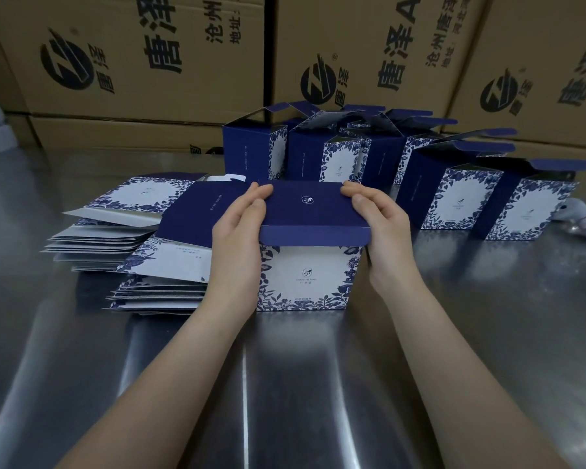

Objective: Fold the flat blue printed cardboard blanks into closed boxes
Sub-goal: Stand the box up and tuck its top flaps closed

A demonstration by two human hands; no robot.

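Blue floral box (305,279) stands on the steel table (318,374), its dark lid folded down. Left hand (239,242) and right hand (384,231) each grip one lid side, fingers curled over it. Roughly six open-topped boxes (449,198) stand behind, and flat blanks (122,231) lie in two piles on the left.

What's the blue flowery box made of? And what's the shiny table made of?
The box looks like thin printed cardboard with a smooth, fairly matte finish: it bends in sharp creases at the lid. The table looks like metal, probably stainless steel: it is grey and reflects the light in bright streaks.
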